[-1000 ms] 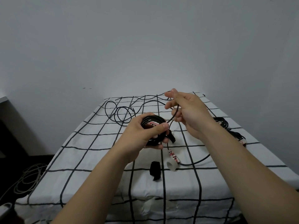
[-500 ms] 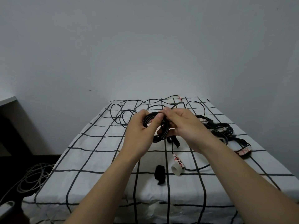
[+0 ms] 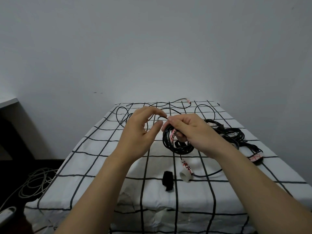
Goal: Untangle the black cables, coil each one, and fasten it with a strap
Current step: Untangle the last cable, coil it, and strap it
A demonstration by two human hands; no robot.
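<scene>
Illegible red lettering, white tag, black cable

A white cloth with a black grid covers the surface, which stands against a plain grey wall, while pale cables lie loosely heaped on the dark floor at left, below a grey ledge.
</scene>
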